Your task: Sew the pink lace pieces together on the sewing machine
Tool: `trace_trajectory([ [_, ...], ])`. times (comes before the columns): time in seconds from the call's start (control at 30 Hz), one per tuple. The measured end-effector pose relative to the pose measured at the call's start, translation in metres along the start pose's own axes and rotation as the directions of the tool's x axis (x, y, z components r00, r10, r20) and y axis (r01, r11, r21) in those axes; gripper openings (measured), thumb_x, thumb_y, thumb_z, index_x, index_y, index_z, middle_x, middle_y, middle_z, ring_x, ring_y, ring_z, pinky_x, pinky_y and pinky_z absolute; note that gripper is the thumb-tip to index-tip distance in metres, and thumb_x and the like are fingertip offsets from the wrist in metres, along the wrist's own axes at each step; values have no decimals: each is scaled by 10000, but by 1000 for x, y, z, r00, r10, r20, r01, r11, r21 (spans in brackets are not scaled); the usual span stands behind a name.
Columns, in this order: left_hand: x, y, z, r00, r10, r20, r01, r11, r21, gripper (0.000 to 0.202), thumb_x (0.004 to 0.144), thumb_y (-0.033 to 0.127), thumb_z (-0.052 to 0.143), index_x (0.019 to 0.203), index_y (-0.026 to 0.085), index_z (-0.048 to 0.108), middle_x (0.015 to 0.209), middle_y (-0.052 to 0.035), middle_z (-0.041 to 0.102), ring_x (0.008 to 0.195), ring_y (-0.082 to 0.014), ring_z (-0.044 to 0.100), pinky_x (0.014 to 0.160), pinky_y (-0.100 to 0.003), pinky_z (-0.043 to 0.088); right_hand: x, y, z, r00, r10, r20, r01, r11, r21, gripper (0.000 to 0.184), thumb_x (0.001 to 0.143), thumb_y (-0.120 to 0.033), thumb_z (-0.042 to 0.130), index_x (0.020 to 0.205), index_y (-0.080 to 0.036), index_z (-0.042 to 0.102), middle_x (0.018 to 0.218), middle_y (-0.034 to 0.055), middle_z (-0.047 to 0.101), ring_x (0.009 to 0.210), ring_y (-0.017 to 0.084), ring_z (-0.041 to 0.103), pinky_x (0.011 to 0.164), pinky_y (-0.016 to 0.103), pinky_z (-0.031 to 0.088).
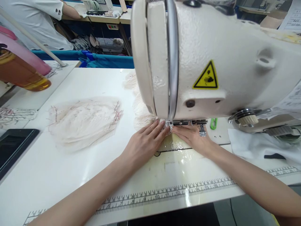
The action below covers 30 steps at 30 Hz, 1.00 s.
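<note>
A white sewing machine [197, 47] stands over the table, its presser foot [170, 125] low at the sewing spot. My left hand [148, 139] lies flat with stretched fingers at the left of the foot, on the edge of a sheer cream lace piece [141, 110]. To the right of the foot, my right hand [196, 138] rests low with its fingers stretched toward it; the needle area partly covers them. The fingertips of both hands come close together at the foot. Part of the lace piece is hidden behind the machine head.
Another sheer cream piece [87, 122] lies at left. A dark phone or tablet [14, 147], a bottle of amber liquid [23, 70], a green clip [213, 123] and white cloth [258, 144] are around. A printed ruler [169, 194] runs along the front edge. A co-worker's sleeve [35, 18] shows behind.
</note>
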<state>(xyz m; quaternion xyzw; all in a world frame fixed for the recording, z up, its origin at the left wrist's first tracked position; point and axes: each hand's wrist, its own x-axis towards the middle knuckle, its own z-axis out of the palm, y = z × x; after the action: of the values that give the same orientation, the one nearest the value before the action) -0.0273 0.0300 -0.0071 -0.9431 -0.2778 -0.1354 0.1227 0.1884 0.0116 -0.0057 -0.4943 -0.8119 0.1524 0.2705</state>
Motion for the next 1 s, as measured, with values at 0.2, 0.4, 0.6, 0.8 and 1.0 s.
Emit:
trace_trajectory([
  [0.2,2,-1,-1,1000,17,4,-17,1000,4,362,958,185,433,1298,127,544,1297,-109,587,1211,-290,544,977,-427,515,3,-7,-11,998,69,-10,-68,997,47,340,953,-202,398,1001,-360,695,935,-31,695,906,166,648,828,366,521],
  [0.4,4,-2,-1,1000,18,-15,-18,1000,-16,353,966,211,426,1280,122,563,1274,-124,603,1198,-288,557,991,-423,502,0,10,-2,999,-5,-36,4,999,-45,259,948,-288,459,1019,-329,704,1017,-22,709,966,172,648,851,357,512],
  [0.6,5,-1,-1,1000,17,-14,-17,1000,10,356,957,200,438,1275,97,561,1296,-140,584,1208,-293,548,1005,-415,488,-2,21,8,995,-33,-90,23,993,-113,224,939,-330,501,1046,-336,698,973,-46,725,852,156,665,817,350,510],
  [0.8,1,3,-1,995,96,-22,-96,995,7,398,910,18,336,1239,8,559,1322,-171,551,1225,-269,535,1010,-370,487,-4,15,4,995,-69,-76,58,988,-144,225,937,-315,510,1060,-276,695,1050,6,715,948,170,663,893,362,510],
  [1.0,1,1,2,999,-22,28,24,998,-56,393,946,152,410,1316,62,503,1343,-144,541,1287,-278,467,1069,-412,436,-9,4,2,996,-77,-46,65,974,-217,319,956,-409,450,1119,-252,675,1025,40,708,1007,201,641,941,416,481],
])
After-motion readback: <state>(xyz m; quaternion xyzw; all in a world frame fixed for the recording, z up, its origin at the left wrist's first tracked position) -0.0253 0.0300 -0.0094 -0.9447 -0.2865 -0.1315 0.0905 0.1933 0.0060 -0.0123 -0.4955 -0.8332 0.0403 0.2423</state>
